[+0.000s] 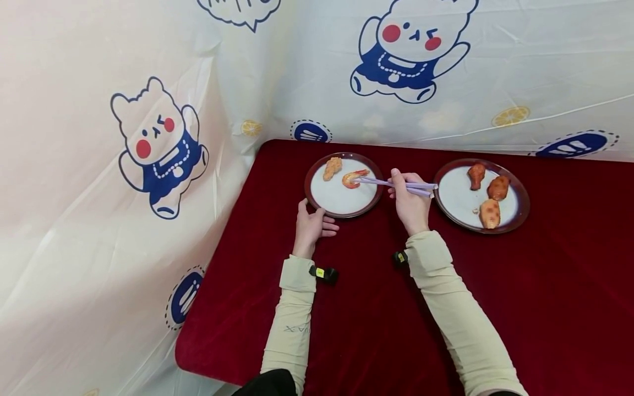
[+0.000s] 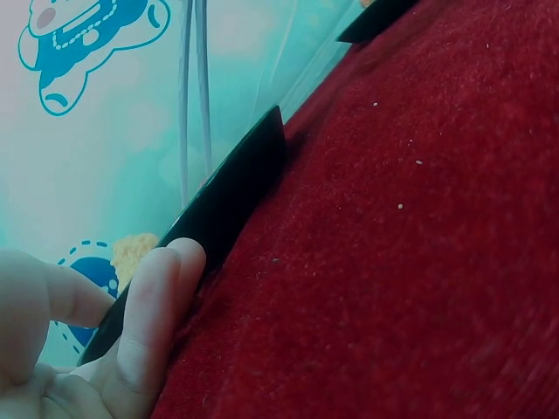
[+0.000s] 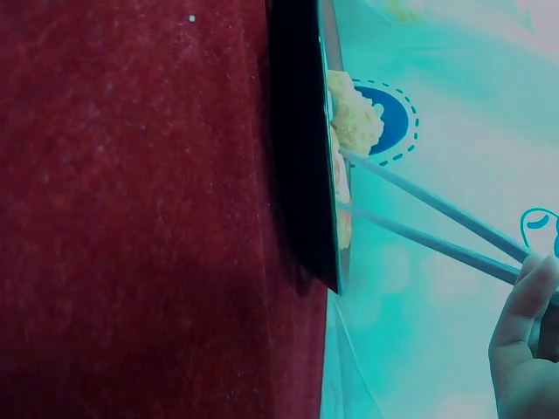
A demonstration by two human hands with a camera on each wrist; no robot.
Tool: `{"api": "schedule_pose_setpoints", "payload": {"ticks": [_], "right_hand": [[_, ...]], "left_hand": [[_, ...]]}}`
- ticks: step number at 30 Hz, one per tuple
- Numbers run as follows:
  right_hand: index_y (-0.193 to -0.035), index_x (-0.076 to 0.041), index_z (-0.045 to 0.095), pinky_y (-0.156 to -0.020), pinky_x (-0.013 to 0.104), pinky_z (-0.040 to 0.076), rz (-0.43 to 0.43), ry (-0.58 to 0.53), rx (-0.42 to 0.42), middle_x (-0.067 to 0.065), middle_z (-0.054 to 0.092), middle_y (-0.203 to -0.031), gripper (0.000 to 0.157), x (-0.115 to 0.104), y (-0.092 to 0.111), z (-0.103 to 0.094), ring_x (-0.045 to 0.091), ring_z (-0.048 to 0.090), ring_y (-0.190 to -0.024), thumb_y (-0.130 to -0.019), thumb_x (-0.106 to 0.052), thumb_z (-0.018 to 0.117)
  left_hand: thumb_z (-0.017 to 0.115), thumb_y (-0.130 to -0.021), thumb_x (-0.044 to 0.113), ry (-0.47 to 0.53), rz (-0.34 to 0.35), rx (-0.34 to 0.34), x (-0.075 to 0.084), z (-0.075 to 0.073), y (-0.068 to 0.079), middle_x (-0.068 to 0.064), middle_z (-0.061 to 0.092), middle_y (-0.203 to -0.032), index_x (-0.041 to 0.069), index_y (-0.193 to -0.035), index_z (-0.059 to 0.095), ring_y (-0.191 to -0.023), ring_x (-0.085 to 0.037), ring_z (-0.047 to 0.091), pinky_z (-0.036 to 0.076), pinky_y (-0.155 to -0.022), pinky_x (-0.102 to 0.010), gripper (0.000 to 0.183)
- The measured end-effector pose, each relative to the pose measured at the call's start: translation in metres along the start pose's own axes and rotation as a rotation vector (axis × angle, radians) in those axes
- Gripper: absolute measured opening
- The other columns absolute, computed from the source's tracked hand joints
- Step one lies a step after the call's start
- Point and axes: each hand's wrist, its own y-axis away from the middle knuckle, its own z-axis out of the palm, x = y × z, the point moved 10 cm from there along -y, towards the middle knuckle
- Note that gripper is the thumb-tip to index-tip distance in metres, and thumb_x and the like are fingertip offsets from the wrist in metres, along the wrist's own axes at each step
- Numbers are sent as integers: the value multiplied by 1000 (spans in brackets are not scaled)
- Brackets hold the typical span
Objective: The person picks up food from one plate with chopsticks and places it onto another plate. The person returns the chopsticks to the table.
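My right hand (image 1: 412,204) holds a pair of light purple chopsticks (image 1: 396,183), whose tips touch a cooked shrimp (image 1: 350,180) on the left plate (image 1: 329,202). Beside the shrimp lies a piece of fried chicken (image 1: 332,168). At that plate's near-left rim, my left hand (image 1: 309,226) pinches the edge; in the left wrist view, the thumb and a finger (image 2: 150,319) lie on opposite sides of it. The right wrist view shows the chopsticks (image 3: 437,231) spread slightly apart, reaching down over the rim. The shrimp is partly hidden there.
To the right stands a second brown-rimmed plate (image 1: 458,214) with a small drumstick (image 1: 476,176), a browned chicken piece (image 1: 498,188) and a paler browned piece (image 1: 490,213). Both plates rest on a dark red tablecloth (image 1: 366,319). Printed white curtains (image 1: 307,71) hang behind and at the left.
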Motion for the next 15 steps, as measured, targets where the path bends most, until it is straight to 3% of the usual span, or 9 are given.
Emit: {"api": "schedule_pose_setpoints", "payload": {"ticks": [4,11,15], "right_hand": [[-88,1,71,-61,22,57,-30,11,-14,-7,64,-81,39,-4,1,6,15,65,-65,-93,-38,64],[-92,12,68,-62,20,55,-41,30,-48,16,66,-90,36,-33,9,14,-6,56,-60,-97,-22,59],[-92,14,67,-61,12,52,-50,17,-55,25,66,-94,35,-40,10,17,-7,56,-60,-97,-20,59]], "left_hand": [[47,-100,19,0,-3,0,0,0,0,-20,69,-91,22,-155,12,-60,-22,71,62,-61,-37,65],[47,-100,19,2,2,-1,-1,-1,0,-20,69,-91,22,-155,12,-60,-22,71,62,-61,-37,64],[47,-100,19,4,-2,-2,-1,-1,-1,-19,69,-90,22,-155,11,-60,-22,71,62,-62,-38,65]]}}
